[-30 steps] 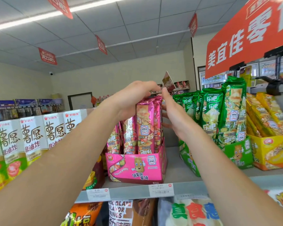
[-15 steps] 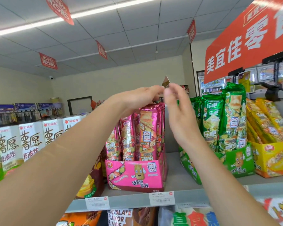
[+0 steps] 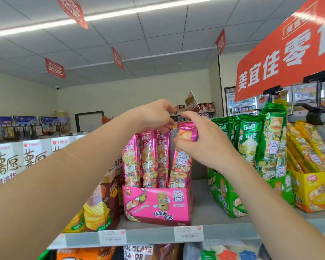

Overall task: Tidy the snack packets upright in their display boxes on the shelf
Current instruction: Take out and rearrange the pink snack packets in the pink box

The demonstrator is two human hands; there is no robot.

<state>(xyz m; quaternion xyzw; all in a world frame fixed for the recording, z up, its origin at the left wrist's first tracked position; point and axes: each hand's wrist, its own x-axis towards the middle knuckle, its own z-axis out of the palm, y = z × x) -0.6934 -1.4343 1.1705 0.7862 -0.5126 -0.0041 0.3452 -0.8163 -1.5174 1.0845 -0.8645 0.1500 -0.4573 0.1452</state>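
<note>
A pink display box [image 3: 158, 205] stands on the top shelf with several tall pink snack packets [image 3: 148, 158] upright in it. My right hand [image 3: 204, 145] grips the top of the rightmost pink packet [image 3: 182, 166], which leans a little to the right. My left hand [image 3: 158, 115] rests its curled fingers on the tops of the other pink packets. To the right, a green display box [image 3: 225, 201] holds several green packets [image 3: 251, 143], one taller than the rest.
A yellow box of yellow packets [image 3: 311, 188] sits at the far right. White boxes [image 3: 13, 160] and brown chip bags [image 3: 105, 209] line the left. The grey shelf edge [image 3: 148, 235] carries price tags. An orange sign [image 3: 289, 53] hangs overhead.
My right hand has closed on the rightmost pink packet and drawn it away from the others, leaving a gap. My left hand has stayed on the packet tops.
</note>
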